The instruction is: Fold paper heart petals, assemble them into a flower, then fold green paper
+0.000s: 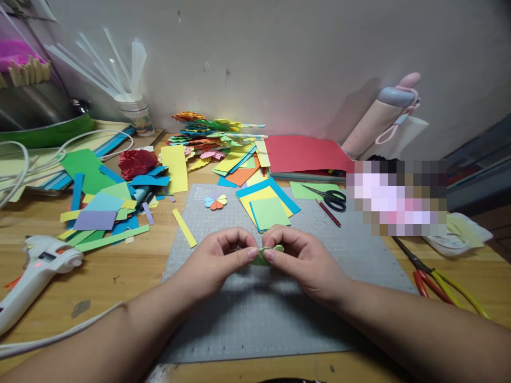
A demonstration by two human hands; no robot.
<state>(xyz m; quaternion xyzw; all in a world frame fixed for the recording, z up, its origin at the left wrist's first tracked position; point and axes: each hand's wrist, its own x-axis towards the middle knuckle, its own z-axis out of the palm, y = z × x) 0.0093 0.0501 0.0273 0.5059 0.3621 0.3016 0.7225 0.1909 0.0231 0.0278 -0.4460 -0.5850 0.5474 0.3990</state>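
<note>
A small green paper piece (261, 258) is pinched between both hands above the grey cutting mat (223, 330). My left hand (225, 258) grips its left side between thumb and fingers. On its right side, my right hand (297, 258) holds it the same way. The fingertips hide much of the paper, so its exact shape cannot be made out. Just beyond the hands lie stacked green, yellow and blue sheets (272, 213). A small multicoloured paper flower (215, 201) rests on the mat to their left.
Black scissors (333, 200) and a dark red pencil (329, 214) lie back right. Red-and-yellow-handled pliers (433, 276) are at the right. A white glue gun (40, 271) with its cable sits at the left, near paper scraps (96, 219). A yellow strip (184, 227) crosses the mat's left edge.
</note>
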